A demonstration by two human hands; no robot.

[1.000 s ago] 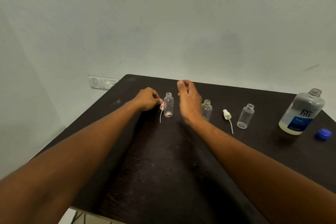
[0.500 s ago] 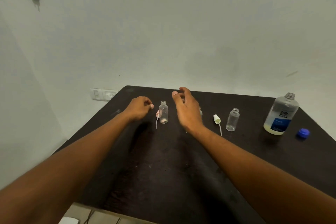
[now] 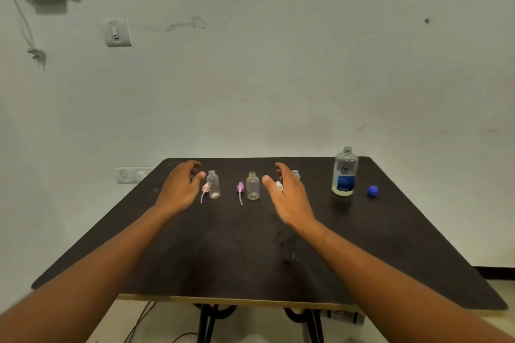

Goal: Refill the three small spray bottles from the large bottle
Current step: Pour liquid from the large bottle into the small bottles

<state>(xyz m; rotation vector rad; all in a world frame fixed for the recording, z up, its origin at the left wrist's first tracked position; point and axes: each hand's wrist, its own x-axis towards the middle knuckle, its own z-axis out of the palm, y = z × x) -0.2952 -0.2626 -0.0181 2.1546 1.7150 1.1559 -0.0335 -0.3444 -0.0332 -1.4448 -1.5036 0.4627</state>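
Note:
Three small clear bottles stand uncapped in a row on the dark table [image 3: 250, 253]. The left bottle [image 3: 213, 184] has a pale pink spray head [image 3: 205, 189] lying beside it. A purple spray head [image 3: 240, 188] lies just left of the middle bottle [image 3: 252, 186]. The right bottle [image 3: 296, 174] is mostly hidden behind my right hand [image 3: 288, 198], and a white spray head [image 3: 279, 186] shows at my thumb. My left hand [image 3: 181, 189] hovers just left of the left bottle, fingers apart, holding nothing. The large bottle [image 3: 344, 172] stands open at the right, its blue cap [image 3: 372, 191] beside it.
A white wall rises right behind the table's far edge, with a socket strip [image 3: 131, 174] low at the left and a switch [image 3: 117, 33] higher up. Black table legs [image 3: 207, 323] and cables show below the front edge.
The view has pulled back and tilted up. My left hand let go of the pink spray head and opened. My right hand moved right, uncovering the middle bottle and hiding the right one.

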